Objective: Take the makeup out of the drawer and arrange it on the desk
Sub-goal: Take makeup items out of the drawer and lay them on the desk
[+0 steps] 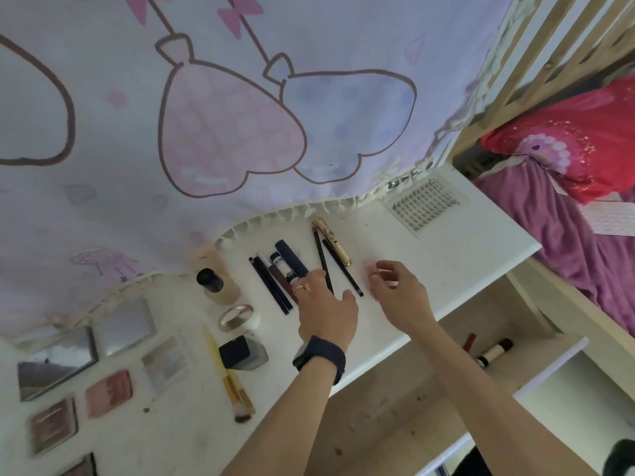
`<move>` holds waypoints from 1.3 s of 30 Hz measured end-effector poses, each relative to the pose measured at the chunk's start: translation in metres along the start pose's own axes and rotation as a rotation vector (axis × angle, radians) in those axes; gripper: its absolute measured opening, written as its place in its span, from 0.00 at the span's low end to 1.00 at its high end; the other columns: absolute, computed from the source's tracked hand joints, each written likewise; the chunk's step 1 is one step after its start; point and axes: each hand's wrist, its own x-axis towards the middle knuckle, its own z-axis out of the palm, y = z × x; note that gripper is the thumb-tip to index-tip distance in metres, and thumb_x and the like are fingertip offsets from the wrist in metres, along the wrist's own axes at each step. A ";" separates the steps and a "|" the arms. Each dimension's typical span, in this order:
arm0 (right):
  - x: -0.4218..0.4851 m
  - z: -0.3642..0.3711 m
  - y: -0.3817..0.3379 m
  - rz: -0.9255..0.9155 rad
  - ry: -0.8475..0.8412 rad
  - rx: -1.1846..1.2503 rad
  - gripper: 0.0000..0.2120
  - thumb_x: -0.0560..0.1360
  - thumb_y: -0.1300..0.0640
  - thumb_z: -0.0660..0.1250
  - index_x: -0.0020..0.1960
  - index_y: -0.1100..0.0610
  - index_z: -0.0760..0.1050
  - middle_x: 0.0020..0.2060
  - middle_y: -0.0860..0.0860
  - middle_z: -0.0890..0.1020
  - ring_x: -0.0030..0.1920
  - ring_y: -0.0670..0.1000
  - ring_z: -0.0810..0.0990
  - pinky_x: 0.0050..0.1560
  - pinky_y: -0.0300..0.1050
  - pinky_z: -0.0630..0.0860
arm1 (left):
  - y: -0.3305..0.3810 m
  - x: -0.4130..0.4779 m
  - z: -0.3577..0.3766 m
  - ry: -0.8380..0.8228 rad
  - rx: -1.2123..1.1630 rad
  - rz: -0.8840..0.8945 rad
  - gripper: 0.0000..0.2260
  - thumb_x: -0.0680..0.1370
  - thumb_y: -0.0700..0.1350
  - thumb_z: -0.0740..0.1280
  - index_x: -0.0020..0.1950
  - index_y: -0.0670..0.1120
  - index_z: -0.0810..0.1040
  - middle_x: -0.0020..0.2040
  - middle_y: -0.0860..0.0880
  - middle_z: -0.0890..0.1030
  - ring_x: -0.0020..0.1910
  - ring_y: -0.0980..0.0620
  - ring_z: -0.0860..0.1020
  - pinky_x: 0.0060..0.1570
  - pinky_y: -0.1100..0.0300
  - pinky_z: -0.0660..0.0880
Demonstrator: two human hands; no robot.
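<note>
Pencils (342,267) on desk (429,262), betw. L hand (326,312), R hand (400,297) (both near)

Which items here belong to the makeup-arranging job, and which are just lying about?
Job: desk, open drawer, tubes in the drawer, black pencils, gold tube, foundation bottle, brush, palettes, left hand, right hand.
Lying about: patterned curtain, red pillow, purple bedding, wooden bed frame.

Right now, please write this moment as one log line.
phase: arranging | left hand: fingers at thin black pencil | right hand: hovering, grip unclear | open wooden drawer: tubes inside
</note>
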 end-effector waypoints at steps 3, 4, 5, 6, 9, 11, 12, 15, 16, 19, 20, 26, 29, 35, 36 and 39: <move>0.004 0.001 0.000 -0.050 0.009 -0.041 0.17 0.82 0.49 0.64 0.69 0.51 0.74 0.49 0.40 0.78 0.47 0.37 0.76 0.45 0.30 0.69 | -0.004 -0.007 0.005 0.060 0.257 0.133 0.23 0.77 0.51 0.68 0.70 0.54 0.66 0.73 0.49 0.63 0.68 0.47 0.68 0.57 0.51 0.75; 0.005 0.001 0.000 -0.060 0.010 -0.044 0.17 0.82 0.51 0.65 0.70 0.51 0.74 0.48 0.39 0.78 0.47 0.37 0.76 0.45 0.27 0.68 | -0.005 -0.008 0.006 0.092 0.349 0.214 0.24 0.77 0.52 0.68 0.72 0.54 0.66 0.73 0.49 0.64 0.70 0.47 0.66 0.62 0.52 0.72; 0.006 0.001 0.000 -0.065 0.006 -0.045 0.17 0.81 0.53 0.65 0.70 0.51 0.74 0.47 0.37 0.78 0.47 0.35 0.76 0.44 0.25 0.68 | -0.007 -0.006 0.007 0.115 0.423 0.287 0.26 0.77 0.53 0.68 0.73 0.53 0.66 0.74 0.49 0.64 0.72 0.46 0.63 0.66 0.51 0.68; 0.007 0.000 0.001 -0.065 0.002 -0.042 0.17 0.81 0.54 0.66 0.69 0.51 0.74 0.46 0.35 0.78 0.47 0.32 0.76 0.43 0.23 0.69 | -0.008 -0.005 0.008 0.118 0.482 0.347 0.27 0.77 0.54 0.68 0.74 0.53 0.66 0.76 0.49 0.64 0.74 0.45 0.61 0.70 0.50 0.64; 0.008 -0.003 0.007 -0.056 0.004 -0.007 0.14 0.80 0.53 0.68 0.66 0.49 0.76 0.45 0.33 0.79 0.47 0.25 0.75 0.43 0.18 0.67 | -0.015 0.005 0.010 0.012 0.607 0.495 0.28 0.80 0.57 0.63 0.79 0.53 0.60 0.80 0.49 0.59 0.79 0.46 0.56 0.75 0.47 0.56; 0.005 -0.005 0.013 -0.044 0.011 0.043 0.13 0.80 0.49 0.69 0.63 0.46 0.77 0.48 0.35 0.82 0.49 0.28 0.76 0.47 0.22 0.70 | -0.019 0.009 0.011 -0.077 0.639 0.562 0.26 0.83 0.55 0.57 0.80 0.54 0.57 0.80 0.50 0.58 0.79 0.47 0.55 0.75 0.47 0.56; 0.004 -0.006 0.016 -0.029 0.012 0.084 0.11 0.79 0.48 0.69 0.62 0.44 0.77 0.49 0.35 0.82 0.50 0.30 0.77 0.50 0.25 0.72 | -0.021 0.009 0.011 -0.099 0.633 0.583 0.25 0.83 0.54 0.56 0.80 0.54 0.57 0.80 0.49 0.59 0.79 0.47 0.55 0.74 0.48 0.58; -0.001 -0.011 0.028 0.029 -0.005 0.258 0.10 0.77 0.43 0.71 0.57 0.40 0.79 0.50 0.36 0.85 0.52 0.34 0.81 0.57 0.37 0.76 | -0.020 0.004 0.013 -0.155 0.608 0.583 0.28 0.82 0.48 0.59 0.81 0.51 0.53 0.80 0.44 0.55 0.78 0.45 0.55 0.71 0.51 0.65; -0.002 -0.011 0.031 0.043 -0.009 0.309 0.11 0.76 0.42 0.72 0.58 0.40 0.79 0.51 0.36 0.85 0.53 0.35 0.81 0.58 0.39 0.76 | -0.019 0.003 0.014 -0.180 0.610 0.579 0.31 0.81 0.45 0.61 0.81 0.51 0.51 0.81 0.43 0.53 0.78 0.45 0.54 0.70 0.52 0.67; -0.004 -0.011 0.034 0.062 0.008 0.401 0.12 0.76 0.42 0.73 0.58 0.42 0.81 0.52 0.36 0.85 0.54 0.37 0.82 0.59 0.42 0.78 | -0.016 0.005 0.013 -0.230 0.664 0.621 0.38 0.77 0.38 0.64 0.81 0.49 0.47 0.81 0.43 0.47 0.76 0.44 0.53 0.65 0.55 0.72; -0.004 -0.009 0.034 0.064 0.014 0.420 0.12 0.76 0.42 0.73 0.58 0.42 0.81 0.52 0.37 0.85 0.54 0.38 0.83 0.59 0.43 0.78 | -0.015 0.007 0.012 -0.243 0.690 0.648 0.37 0.77 0.37 0.64 0.81 0.48 0.48 0.81 0.44 0.46 0.76 0.43 0.54 0.64 0.56 0.73; -0.004 -0.007 0.031 0.086 0.041 0.480 0.13 0.75 0.42 0.74 0.57 0.45 0.82 0.49 0.42 0.87 0.53 0.41 0.84 0.60 0.45 0.79 | -0.012 0.009 0.007 -0.279 0.833 0.659 0.30 0.81 0.34 0.57 0.81 0.41 0.48 0.81 0.42 0.44 0.77 0.43 0.52 0.63 0.56 0.72; -0.004 -0.008 0.030 0.085 0.033 0.445 0.12 0.76 0.44 0.73 0.57 0.46 0.82 0.49 0.41 0.87 0.52 0.40 0.84 0.61 0.48 0.80 | -0.012 0.010 0.007 -0.260 0.878 0.619 0.25 0.85 0.40 0.52 0.80 0.38 0.46 0.81 0.39 0.44 0.76 0.41 0.55 0.68 0.55 0.68; 0.006 -0.017 -0.012 0.012 0.245 0.223 0.23 0.70 0.24 0.67 0.52 0.41 0.80 0.42 0.36 0.84 0.47 0.37 0.82 0.50 0.37 0.78 | -0.007 0.014 0.001 -0.169 0.907 0.549 0.29 0.85 0.52 0.52 0.80 0.38 0.48 0.81 0.39 0.46 0.75 0.41 0.59 0.70 0.50 0.64; 0.012 -0.018 -0.022 -0.009 0.280 0.217 0.23 0.69 0.23 0.66 0.50 0.40 0.79 0.42 0.35 0.83 0.46 0.36 0.81 0.46 0.32 0.76 | -0.008 0.015 0.000 -0.134 0.880 0.552 0.29 0.84 0.52 0.54 0.80 0.40 0.51 0.81 0.41 0.47 0.75 0.41 0.58 0.70 0.48 0.63; 0.035 -0.013 -0.042 -0.082 0.342 0.127 0.14 0.76 0.32 0.65 0.50 0.41 0.77 0.39 0.37 0.82 0.47 0.36 0.80 0.42 0.27 0.71 | -0.014 0.020 -0.005 -0.075 0.866 0.562 0.31 0.79 0.52 0.60 0.80 0.45 0.55 0.82 0.43 0.48 0.79 0.41 0.49 0.76 0.42 0.50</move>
